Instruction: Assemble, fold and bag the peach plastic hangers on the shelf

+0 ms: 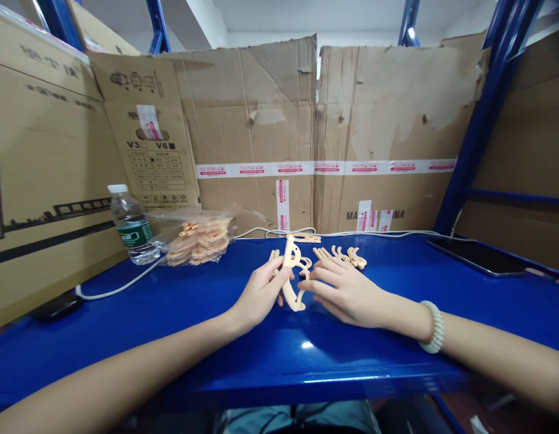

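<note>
Pale, wood-like frame [289,297], pinched in my left hand [261,289]; my right hand [347,290] is at its thin strip [301,297], grip unclear. Probably light, stiff, snappable: hold the broad edge [287,256].

Both forearms [170,355] angle inward, left grip [260,290] pinched, right grip [351,294] (back upward) loosely curled.

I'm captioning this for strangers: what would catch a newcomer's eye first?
Probably the pale curved shape in the left hand, at the centre, with the right hand close by. Then the glossy blue table beneath and tall cardboard behind. A green-labelled bottle stands at left.
</note>
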A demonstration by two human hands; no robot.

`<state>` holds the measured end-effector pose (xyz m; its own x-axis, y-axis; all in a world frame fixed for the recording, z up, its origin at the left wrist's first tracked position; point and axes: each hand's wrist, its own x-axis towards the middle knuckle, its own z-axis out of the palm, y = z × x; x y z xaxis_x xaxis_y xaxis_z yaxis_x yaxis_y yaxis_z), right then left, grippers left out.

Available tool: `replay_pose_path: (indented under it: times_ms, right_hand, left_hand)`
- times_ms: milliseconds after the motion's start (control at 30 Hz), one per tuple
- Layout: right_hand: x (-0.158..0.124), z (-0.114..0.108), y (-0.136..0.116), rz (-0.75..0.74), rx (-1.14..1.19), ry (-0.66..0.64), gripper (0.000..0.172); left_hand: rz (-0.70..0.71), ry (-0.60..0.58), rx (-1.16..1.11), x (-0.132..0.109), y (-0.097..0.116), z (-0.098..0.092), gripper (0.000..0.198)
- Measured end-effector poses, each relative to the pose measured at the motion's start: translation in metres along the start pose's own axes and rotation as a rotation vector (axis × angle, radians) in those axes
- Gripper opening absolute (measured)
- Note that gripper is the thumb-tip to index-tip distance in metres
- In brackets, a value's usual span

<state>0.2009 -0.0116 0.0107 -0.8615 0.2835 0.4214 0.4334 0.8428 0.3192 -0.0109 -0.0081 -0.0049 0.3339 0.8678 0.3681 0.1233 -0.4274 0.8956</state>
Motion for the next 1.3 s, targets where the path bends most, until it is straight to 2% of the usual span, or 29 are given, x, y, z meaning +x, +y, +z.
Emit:
replay_pose_path:
  times_ms: [167,267,367,567,733,867,933,1067,1200,1300]
  right_hand:
    - [-0.002,0.001,0.001,0.055,0.174,0.007,0.028]
    - [-0.002,-0.001,0.002,0.183,0.407,0.073,0.023]
    - [0.000,-0.005,0.003,0.302,0.659,0.160,0.026]
    - [0.003,-0.007,0.007,0.380,1.152,0.169,0.033]
    - [0.002,-0.004,0.012,0.533,1.283,0.295,0.028]
    - [0.003,0.001,0.013,0.726,1.254,0.388,0.030]
    - [0.003,0.007,0.014,0.758,1.219,0.336,0.033]
    - [0.002,0.016,0.014,0.736,1.199,0.102,0.035]
    - [0.003,0.017,0.008,0.717,1.309,0.011,0.037]
    - [0.005,0.013,0.005,0.729,1.426,-0.060,0.039]
  left_hand:
    - [0.021,0.081,0.070,0.004,-0.001,-0.006,0.032]
    - [0.066,0.101,0.136,0.003,0.001,-0.008,0.031]
    - [0.128,0.069,0.233,0.001,0.006,-0.007,0.031]
    - [0.220,-0.011,0.343,-0.002,0.012,-0.005,0.032]
    - [0.201,0.040,0.419,-0.002,0.014,-0.008,0.031]
    - [0.265,0.050,0.578,-0.003,0.015,-0.009,0.031]
    - [0.275,0.042,0.678,-0.004,0.013,-0.009,0.031]
    - [0.284,-0.027,0.924,-0.005,0.004,-0.011,0.031]
    - [0.361,-0.145,1.117,-0.004,-0.001,-0.009,0.032]
    - [0.380,-0.146,1.181,-0.002,0.000,-0.008,0.033]
